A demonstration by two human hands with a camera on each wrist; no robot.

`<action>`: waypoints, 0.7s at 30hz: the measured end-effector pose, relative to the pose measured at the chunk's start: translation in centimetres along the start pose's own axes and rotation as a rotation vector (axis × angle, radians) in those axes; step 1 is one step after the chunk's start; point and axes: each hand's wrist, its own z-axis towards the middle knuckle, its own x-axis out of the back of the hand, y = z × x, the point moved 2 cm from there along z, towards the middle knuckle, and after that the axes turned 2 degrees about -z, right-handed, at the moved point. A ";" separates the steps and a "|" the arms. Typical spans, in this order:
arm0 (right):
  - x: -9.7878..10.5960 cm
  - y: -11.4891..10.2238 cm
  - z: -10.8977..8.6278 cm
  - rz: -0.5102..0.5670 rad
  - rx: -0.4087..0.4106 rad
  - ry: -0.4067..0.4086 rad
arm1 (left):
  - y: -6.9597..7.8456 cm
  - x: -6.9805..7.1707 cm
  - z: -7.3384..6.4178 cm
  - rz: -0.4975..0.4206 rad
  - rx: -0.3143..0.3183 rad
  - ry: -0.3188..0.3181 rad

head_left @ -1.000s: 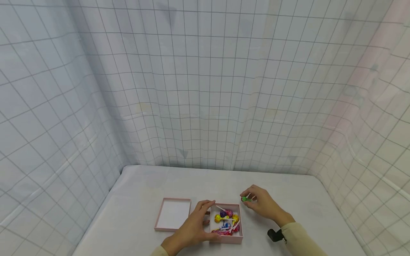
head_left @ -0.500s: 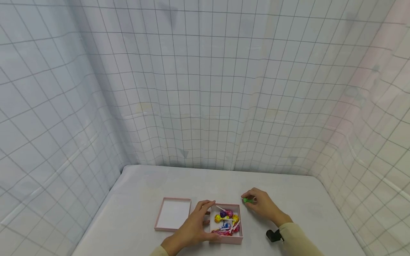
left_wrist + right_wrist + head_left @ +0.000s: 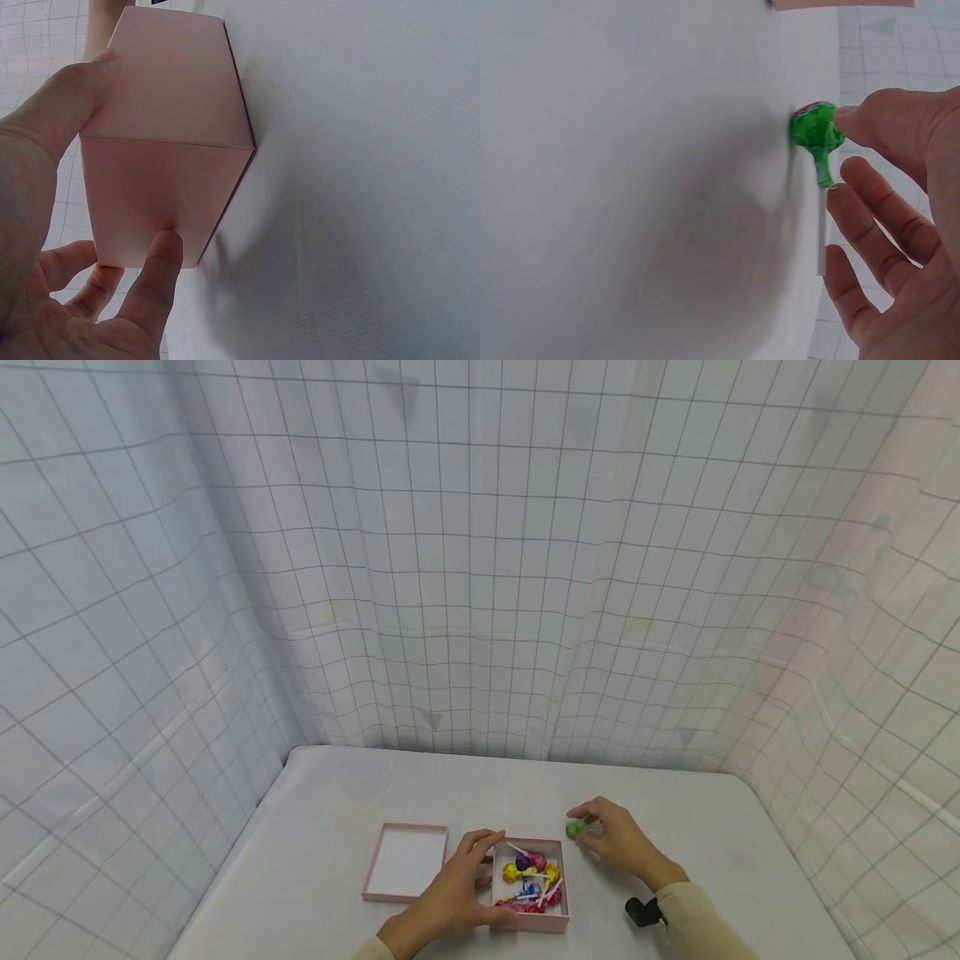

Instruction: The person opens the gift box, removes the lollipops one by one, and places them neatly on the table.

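Observation:
A pink open box (image 3: pixel 529 923) holds several wrapped lollipops (image 3: pixel 531 889) in yellow, purple, blue and red. My left hand (image 3: pixel 452 891) grips its left side. The thumb rests on the front wall and one fingertip presses the side wall (image 3: pixel 142 180); other fingers reach the far corner. Right of the box, a green-wrapped lollipop (image 3: pixel 817 131) with a white stick lies on the table. My right hand (image 3: pixel 618 842) is around it with parted fingers. In the right wrist view its thumb tip overlaps the candy head, and the other fingers are beside the stick.
A shallow pink-rimmed lid (image 3: pixel 406 860), white inside, lies left of the box. White cloth covers the table (image 3: pixel 480 785). Grid-patterned curtains (image 3: pixel 480 610) rise at the back and both sides. A black device (image 3: pixel 642 912) sits at the right wrist.
My right hand has lowered the green lollipop slightly onto the table and its fingers have parted from the candy head. The left hand and the box have stayed put.

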 end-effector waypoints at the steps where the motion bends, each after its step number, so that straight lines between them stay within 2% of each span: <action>1: 0.1 -0.1 0.0 -0.006 0.007 0.009 | 0.0 0.0 0.0 -0.002 0.000 0.000; 8: 0.6 -1.6 0.1 -0.024 0.118 0.061 | -0.1 -0.1 0.0 -0.012 -0.006 -0.003; 11: 0.8 -2.5 0.3 -0.017 0.171 0.059 | -0.1 -0.1 0.0 -0.007 0.000 -0.004; 17: 1.4 -4.7 0.7 -0.006 0.234 0.005 | -0.2 -0.1 0.1 -0.001 0.002 0.004; 21: 1.8 -6.3 0.7 0.015 0.262 -0.071 | -0.2 -0.1 0.0 0.001 0.006 0.005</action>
